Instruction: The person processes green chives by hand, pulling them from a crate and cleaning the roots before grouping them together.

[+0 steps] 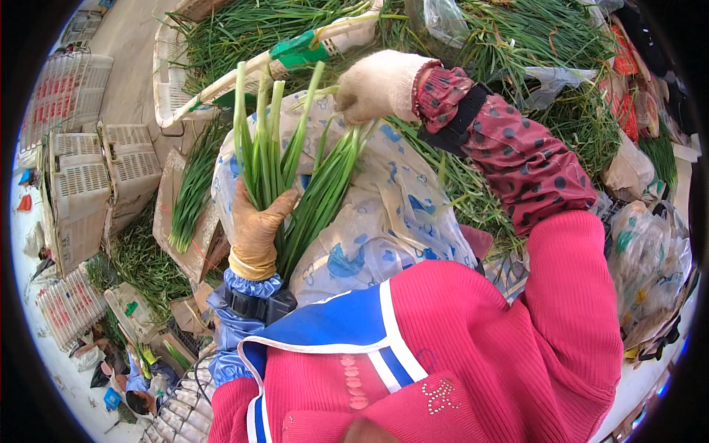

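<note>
My left hand (pixel 255 225), in a tan rubber glove, is closed around a bunch of long green stalks (pixel 269 159), like scallions or garlic chives. Their pale ends point up and away from me. My right hand (pixel 380 85), in a white knitted glove, curls into a fist just right of that bunch. Pale stalk ends meet its fingers, which partly hide them. More green stalks (pixel 321 196) slant from below the fist down to beside my left hand. Under both hands, a whitish plastic sheet with blue patterns (pixel 391 199) covers my lap.
Ahead stands a white plastic crate (pixel 166 74) heaped with long greens. More greens (pixel 532 37) pile up at the far right. A small bunch (pixel 196 192) lies on a board at left, near stacked crates (pixel 81 184). Crumpled plastic bags (pixel 650 251) sit at right.
</note>
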`<action>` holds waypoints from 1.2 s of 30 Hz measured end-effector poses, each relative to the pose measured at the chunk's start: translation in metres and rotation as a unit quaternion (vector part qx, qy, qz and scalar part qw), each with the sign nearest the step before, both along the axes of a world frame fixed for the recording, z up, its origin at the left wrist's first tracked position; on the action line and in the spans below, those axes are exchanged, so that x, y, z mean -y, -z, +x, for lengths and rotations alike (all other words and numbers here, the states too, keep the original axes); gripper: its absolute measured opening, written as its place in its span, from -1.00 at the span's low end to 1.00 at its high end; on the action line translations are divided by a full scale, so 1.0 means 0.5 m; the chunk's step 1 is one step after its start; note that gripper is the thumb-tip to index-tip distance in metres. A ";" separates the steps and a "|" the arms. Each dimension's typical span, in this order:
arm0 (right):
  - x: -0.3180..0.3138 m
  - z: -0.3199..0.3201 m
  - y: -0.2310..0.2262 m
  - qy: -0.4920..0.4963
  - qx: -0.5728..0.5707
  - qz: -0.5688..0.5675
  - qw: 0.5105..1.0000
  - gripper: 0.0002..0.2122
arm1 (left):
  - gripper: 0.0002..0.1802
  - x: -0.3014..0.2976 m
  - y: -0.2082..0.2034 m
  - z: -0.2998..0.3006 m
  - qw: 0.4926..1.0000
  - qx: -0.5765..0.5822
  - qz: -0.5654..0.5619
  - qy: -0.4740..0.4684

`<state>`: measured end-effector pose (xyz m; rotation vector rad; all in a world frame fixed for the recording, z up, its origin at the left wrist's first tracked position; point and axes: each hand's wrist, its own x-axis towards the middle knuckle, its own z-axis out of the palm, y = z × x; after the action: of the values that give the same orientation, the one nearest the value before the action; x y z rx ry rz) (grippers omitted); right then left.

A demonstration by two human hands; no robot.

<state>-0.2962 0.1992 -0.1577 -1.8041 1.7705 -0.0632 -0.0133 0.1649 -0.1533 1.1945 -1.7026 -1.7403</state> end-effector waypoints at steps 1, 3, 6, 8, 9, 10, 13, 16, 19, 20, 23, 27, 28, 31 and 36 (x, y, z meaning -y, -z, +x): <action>-0.006 0.000 -0.006 -0.008 -0.009 -0.016 1.000 -0.72 | -0.57 0.004 -0.001 -0.001 1.000 0.001 0.001 0.000; -0.003 -0.003 0.014 -0.056 -0.040 -0.039 0.997 -0.72 | -0.64 0.008 -0.003 -0.001 0.998 0.041 0.050 0.001; -0.008 0.006 0.033 -0.098 -0.046 -0.033 0.994 -0.74 | -0.71 0.008 -0.009 -0.002 0.991 0.079 0.104 -0.007; -0.002 0.026 0.050 -0.097 -0.054 -0.027 0.993 -0.77 | -0.76 -0.006 -0.013 -0.004 0.993 0.057 0.105 -0.013; -0.003 0.029 0.050 -0.096 -0.068 -0.025 0.993 -0.80 | -0.76 -0.010 -0.005 -0.003 0.994 0.070 0.083 0.013; -0.003 0.029 0.053 -0.092 -0.069 -0.023 0.993 -0.80 | -0.75 -0.014 -0.001 -0.003 0.994 0.083 0.061 0.038; 0.012 0.031 0.045 -0.032 -0.035 -0.090 0.995 -0.84 | -0.69 -0.024 0.002 0.002 0.990 0.107 0.073 0.049; 0.046 0.000 0.062 0.069 -0.054 -0.093 0.992 -0.86 | -0.62 -0.029 -0.004 0.004 0.989 0.112 0.093 0.040; 0.047 -0.093 0.123 0.129 -0.171 -0.131 0.968 -0.83 | -0.63 -0.030 0.007 0.004 0.990 0.110 0.088 0.021; 0.026 -0.091 0.078 0.185 -0.161 -0.086 0.965 -0.81 | -0.64 -0.029 0.011 0.013 0.991 0.113 0.072 0.009; 0.025 -0.047 0.013 0.188 -0.251 -0.004 0.950 -0.66 | -0.67 -0.024 0.019 0.015 0.993 0.119 0.022 0.005; 0.000 0.035 -0.024 -0.041 -0.089 -0.036 0.995 -0.62 | -0.68 -0.028 0.010 0.009 0.993 0.112 0.018 0.013; 0.001 0.050 -0.029 -0.087 -0.087 0.002 0.992 -0.60 | -0.68 -0.025 0.008 0.005 0.993 0.112 0.019 0.018; 0.013 0.056 0.069 -0.074 0.006 -0.098 0.992 -0.77 | -0.58 -0.021 0.003 -0.005 0.983 0.168 0.004 0.076; 0.025 0.056 -0.010 0.017 0.059 -0.068 0.996 -0.83 | -0.40 -0.028 0.039 0.021 0.990 0.094 -0.026 0.105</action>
<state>-0.2680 0.1866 -0.1529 -1.8242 1.7501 -0.3044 -0.0027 0.1790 -0.1727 1.2271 -2.0370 -1.7349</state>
